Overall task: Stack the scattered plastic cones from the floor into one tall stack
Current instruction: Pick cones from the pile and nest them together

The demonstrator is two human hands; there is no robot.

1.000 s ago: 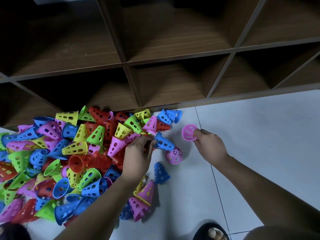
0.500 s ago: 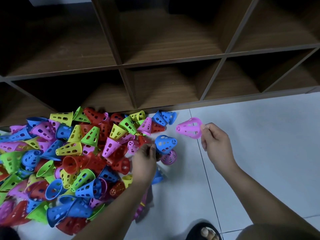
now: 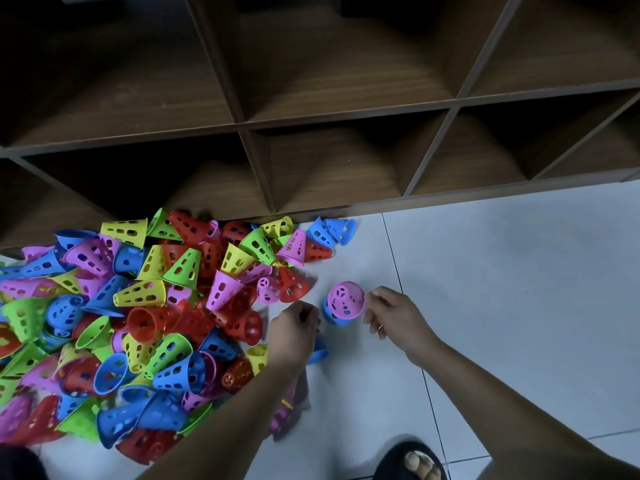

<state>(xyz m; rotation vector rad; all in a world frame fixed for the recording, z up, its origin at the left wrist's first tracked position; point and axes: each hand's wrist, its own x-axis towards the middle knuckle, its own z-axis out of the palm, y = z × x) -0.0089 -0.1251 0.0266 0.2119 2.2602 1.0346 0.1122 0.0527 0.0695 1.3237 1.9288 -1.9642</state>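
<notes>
— What's underfoot?
— A floor (image 3: 512, 271) of pale, glossy tiles, from three o'clock round to six, with thin dark grout lines (image 3: 397, 271) crossing it.
— And at twelve?
— A brown wooden shelf unit (image 3: 346, 112) standing on the floor, split by thin dividers (image 3: 257, 168) into open compartments (image 3: 332, 168).
— The light?
— Dim. The compartments are shadowed at the back; the tiles look cool and grey.

Perforated cones of bright, smooth plastic (image 3: 138, 323) filled the lower left; above stood dark wood-grain matt shelving (image 3: 311, 109); right, pale glossy floor tiles (image 3: 519, 289).
</notes>
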